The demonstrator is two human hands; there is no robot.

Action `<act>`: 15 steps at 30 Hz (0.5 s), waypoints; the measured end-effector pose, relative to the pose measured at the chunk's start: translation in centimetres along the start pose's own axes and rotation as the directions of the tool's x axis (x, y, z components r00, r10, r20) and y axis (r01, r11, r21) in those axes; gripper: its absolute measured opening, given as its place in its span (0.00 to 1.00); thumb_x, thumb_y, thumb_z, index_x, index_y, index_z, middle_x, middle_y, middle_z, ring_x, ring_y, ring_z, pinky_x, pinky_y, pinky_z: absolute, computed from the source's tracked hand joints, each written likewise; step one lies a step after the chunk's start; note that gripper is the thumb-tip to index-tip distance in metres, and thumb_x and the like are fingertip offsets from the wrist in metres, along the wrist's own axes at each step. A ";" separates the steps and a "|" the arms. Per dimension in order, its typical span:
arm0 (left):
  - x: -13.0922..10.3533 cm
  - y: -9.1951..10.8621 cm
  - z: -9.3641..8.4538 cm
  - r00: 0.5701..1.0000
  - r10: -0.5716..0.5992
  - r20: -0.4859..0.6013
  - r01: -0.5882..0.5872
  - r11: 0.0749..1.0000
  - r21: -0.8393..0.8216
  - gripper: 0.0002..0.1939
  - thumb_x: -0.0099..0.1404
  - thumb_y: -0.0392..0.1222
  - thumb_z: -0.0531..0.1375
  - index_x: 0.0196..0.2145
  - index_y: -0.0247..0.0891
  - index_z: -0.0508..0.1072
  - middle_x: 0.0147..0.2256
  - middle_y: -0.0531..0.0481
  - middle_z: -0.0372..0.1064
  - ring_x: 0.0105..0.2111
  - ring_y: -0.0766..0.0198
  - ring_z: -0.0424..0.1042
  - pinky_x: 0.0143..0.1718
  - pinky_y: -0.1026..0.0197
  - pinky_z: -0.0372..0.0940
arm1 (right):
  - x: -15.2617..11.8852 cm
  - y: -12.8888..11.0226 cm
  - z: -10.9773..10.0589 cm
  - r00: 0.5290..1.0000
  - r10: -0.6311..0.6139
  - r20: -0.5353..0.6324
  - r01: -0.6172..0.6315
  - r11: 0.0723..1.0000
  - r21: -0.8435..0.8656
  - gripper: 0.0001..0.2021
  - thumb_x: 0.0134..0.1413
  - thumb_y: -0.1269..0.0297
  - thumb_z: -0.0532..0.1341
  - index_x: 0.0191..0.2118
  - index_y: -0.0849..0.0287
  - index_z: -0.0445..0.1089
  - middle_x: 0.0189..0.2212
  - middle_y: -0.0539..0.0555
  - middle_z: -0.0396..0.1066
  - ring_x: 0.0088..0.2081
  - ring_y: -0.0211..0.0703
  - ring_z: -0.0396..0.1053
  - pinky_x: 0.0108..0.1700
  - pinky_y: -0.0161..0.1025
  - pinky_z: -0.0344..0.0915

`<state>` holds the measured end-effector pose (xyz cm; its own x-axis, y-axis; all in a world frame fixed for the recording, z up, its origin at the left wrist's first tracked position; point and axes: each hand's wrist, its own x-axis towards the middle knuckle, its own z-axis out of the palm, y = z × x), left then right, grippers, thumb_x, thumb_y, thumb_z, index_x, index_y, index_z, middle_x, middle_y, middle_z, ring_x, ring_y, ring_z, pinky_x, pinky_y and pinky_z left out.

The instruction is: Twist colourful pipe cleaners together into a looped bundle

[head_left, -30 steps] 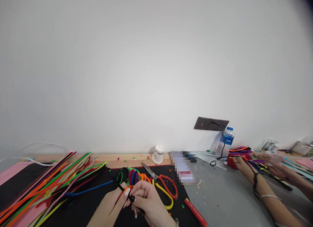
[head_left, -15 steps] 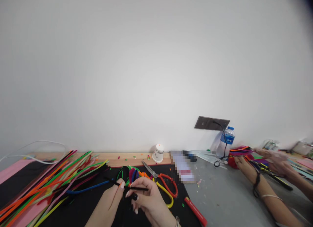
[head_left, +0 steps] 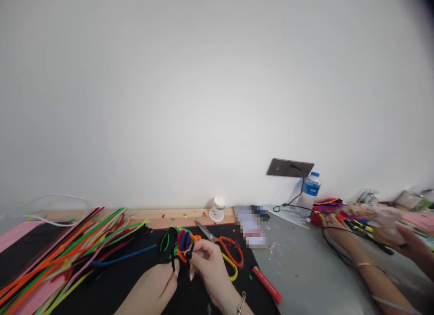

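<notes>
My left hand is closed, its thumb and finger pinching a black pipe cleaner that stands up from the grip. My right hand pinches the same pipe cleaner close beside it; part of the strand is hidden by the fingers. A bit of orange pipe cleaner shows between the hands. Just behind lies a bundle of purple, blue and green pipe cleaners, with black and green loops to its left. Scissors with red and yellow handles lie open beyond my right hand.
Many coloured pipe cleaners spread over the left side of the black mat. A white cup stands by the wall. A phone, a red tube-like tool and a water bottle are rightward. Another person's hands work at far right.
The black pipe cleaner, stretched level between my hands before, is now bent upward. My right hand has turned and risen slightly. The other person's hands have shifted, one now with a pale pink object.
</notes>
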<state>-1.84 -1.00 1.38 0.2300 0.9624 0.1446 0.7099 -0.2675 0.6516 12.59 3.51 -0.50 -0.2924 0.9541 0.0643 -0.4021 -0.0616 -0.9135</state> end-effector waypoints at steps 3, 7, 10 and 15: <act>-0.1 0.6 -0.2 0.995 0.014 0.098 -0.017 0.999 0.038 0.15 0.62 0.37 0.44 0.28 0.41 0.70 0.25 0.51 0.72 0.26 0.62 0.71 0.29 0.67 0.60 | -0.2 -0.1 0.4 0.998 0.047 0.034 -0.046 0.999 -0.026 0.15 0.36 0.59 0.68 0.23 0.63 0.63 0.12 0.46 0.63 0.12 0.32 0.61 0.15 0.29 0.60; -0.2 1.2 -0.3 0.991 -0.026 0.133 0.013 0.996 0.092 0.16 0.60 0.36 0.45 0.24 0.41 0.70 0.23 0.51 0.72 0.25 0.62 0.71 0.26 0.67 0.59 | -0.4 -0.3 0.9 0.993 0.099 0.059 -0.095 0.994 -0.060 0.16 0.34 0.59 0.68 0.24 0.63 0.63 0.12 0.45 0.64 0.11 0.34 0.63 0.14 0.30 0.62; -0.2 1.4 -0.3 0.987 -0.036 0.154 0.016 0.992 0.128 0.16 0.60 0.35 0.45 0.24 0.41 0.69 0.24 0.51 0.73 0.25 0.61 0.72 0.25 0.67 0.59 | -0.5 -0.3 1.0 0.990 0.122 0.073 -0.116 0.990 -0.074 0.16 0.32 0.60 0.69 0.25 0.63 0.62 0.12 0.44 0.63 0.11 0.35 0.64 0.14 0.29 0.62; -0.1 0.7 0.0 0.978 -0.020 0.207 -0.024 0.978 0.208 0.16 0.60 0.35 0.45 0.24 0.40 0.70 0.24 0.49 0.73 0.24 0.60 0.72 0.24 0.66 0.59 | -0.6 0.0 0.8 0.987 0.124 0.105 -0.107 0.983 -0.153 0.15 0.36 0.59 0.67 0.26 0.64 0.65 0.12 0.44 0.62 0.12 0.34 0.64 0.14 0.28 0.62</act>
<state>-1.34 -1.31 1.85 0.3488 0.9368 -0.0261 0.8273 -0.2946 0.4783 12.02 2.70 -0.20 -0.4291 0.9032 -0.0073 -0.2314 -0.1177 -0.9657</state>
